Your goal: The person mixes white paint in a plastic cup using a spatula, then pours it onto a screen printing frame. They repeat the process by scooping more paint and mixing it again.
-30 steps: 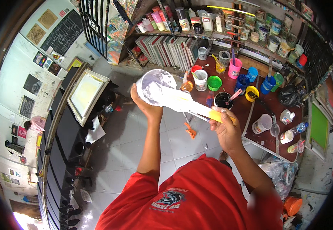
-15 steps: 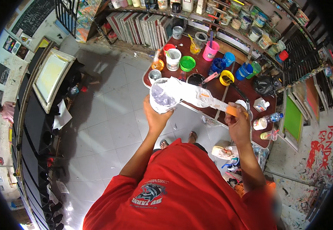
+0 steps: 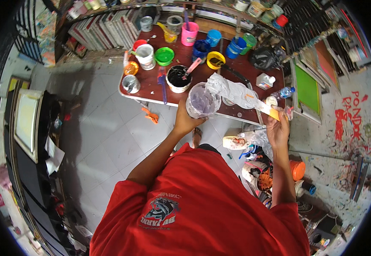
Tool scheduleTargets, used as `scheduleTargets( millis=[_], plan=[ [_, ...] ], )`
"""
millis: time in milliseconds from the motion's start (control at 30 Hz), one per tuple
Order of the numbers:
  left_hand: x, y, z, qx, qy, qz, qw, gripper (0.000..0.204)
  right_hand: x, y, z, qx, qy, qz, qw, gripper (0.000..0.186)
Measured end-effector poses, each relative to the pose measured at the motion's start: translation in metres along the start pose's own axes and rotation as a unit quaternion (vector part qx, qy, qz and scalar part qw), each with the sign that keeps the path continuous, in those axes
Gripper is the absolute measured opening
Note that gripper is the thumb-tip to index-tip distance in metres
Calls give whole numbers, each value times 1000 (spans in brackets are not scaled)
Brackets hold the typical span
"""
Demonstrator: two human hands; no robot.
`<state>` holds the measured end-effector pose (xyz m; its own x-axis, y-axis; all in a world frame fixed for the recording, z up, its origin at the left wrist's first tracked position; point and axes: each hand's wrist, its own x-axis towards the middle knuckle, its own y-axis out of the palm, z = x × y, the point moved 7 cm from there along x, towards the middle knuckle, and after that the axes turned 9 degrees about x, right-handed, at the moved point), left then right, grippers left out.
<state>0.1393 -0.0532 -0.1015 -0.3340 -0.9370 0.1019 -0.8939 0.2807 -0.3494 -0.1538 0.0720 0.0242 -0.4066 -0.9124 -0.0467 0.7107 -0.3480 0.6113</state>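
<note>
My left hand (image 3: 184, 118) is wrapped round a white plastic tub (image 3: 202, 104), smeared inside and out with pale lilac-grey paint. My right hand (image 3: 278, 130) grips the orange handle of a spatula (image 3: 236, 91), whose blade is thickly coated with the same pale paint. The blade's tip rests at the tub's right rim, and the spatula slopes down to the right from there. Both are held up over the front edge of a dark red table (image 3: 149, 87). Behind the tub stands a container of black paint (image 3: 177, 88) with a pink-handled tool in it.
On the table are a green bowl (image 3: 164, 56), a white bucket (image 3: 146, 59), a yellow tub (image 3: 216, 60), a pink cup (image 3: 189, 35) and blue pots (image 3: 235, 48). A bottle (image 3: 284, 93) lies at the right. Framed screens (image 3: 106, 34) line the back shelf. Orange cloth (image 3: 151, 116) lies on the floor.
The view has turned, so the table sits further left. The tub and spatula appear further right and slightly lower in the picture. Both hands keep their grip, and the blade remains at the rim.
</note>
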Motion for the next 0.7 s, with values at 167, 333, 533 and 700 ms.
scheduleTargets(
  millis=[167,333,533,700],
  plan=[
    [34,43,10,69,42,9,997,108,1,-45,-2,44,-23,-52,997,28],
    [57,69,27,23,44,-8,999,99,11,-78,-33,101,14,-77,992,24],
    [74,82,26,45,13,6,999,91,5,-101,-96,331,169,-170,913,30],
    [78,82,31,43,19,-34,998,89,-4,-91,-133,526,288,-258,758,22]
  ],
)
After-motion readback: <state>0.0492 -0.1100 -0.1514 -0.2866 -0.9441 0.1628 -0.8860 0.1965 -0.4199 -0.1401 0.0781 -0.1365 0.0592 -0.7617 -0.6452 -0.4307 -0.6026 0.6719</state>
